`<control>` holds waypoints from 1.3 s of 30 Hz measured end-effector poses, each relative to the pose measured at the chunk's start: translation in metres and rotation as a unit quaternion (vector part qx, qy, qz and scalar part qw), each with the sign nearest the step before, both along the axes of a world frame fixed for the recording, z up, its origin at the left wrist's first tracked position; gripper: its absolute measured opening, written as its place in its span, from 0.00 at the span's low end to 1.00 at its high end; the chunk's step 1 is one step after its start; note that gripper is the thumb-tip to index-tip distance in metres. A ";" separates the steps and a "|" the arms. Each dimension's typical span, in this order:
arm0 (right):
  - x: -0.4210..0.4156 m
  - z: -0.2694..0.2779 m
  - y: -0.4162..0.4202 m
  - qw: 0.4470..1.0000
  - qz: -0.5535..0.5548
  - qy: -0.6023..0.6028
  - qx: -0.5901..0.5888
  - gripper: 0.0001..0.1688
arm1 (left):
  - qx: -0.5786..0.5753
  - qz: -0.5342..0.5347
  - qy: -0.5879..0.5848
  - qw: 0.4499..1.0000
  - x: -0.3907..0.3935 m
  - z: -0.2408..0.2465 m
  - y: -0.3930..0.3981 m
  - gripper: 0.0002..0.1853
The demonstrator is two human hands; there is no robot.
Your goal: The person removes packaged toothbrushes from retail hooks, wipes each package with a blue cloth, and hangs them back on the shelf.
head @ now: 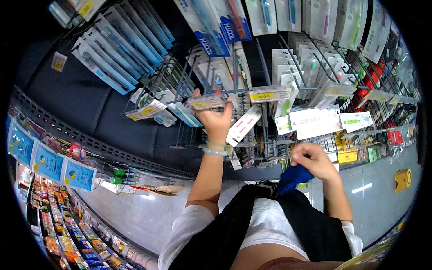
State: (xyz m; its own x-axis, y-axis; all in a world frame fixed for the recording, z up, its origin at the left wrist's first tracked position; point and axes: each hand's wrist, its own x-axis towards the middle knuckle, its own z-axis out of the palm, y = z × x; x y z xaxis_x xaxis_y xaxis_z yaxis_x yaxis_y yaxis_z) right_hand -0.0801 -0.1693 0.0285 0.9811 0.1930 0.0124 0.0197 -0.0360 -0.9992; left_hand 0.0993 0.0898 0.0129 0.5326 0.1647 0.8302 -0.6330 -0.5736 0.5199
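Note:
My left hand (215,123) reaches up to a price tag holder (206,102) at the front of a display hook. Its thumb and one finger rise on either side of the holder, and the other fingers are hidden behind it. Packaged toothbrushes (216,72) hang on the hook just beyond. Beside my left wrist, a white blister card (244,125) hangs tilted. My right hand (315,160) is lower, in front of the black apron (233,222), pinching a dark blue cloth (294,179) that droops from the fingers.
Metal hooks (263,62) stick out toward me, several with tags at their tips. Toothbrush packs (104,64) fill the upper left. Blue packets (49,162) hang at the far left, above shelves of small goods (67,233). A yellow object (402,180) stands on the tiled floor (368,206).

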 end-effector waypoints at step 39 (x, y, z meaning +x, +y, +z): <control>0.299 0.006 0.081 0.936 -0.234 -0.200 -0.172 0.72 | 0.020 -0.324 0.192 0.926 0.062 0.015 -0.053 0.49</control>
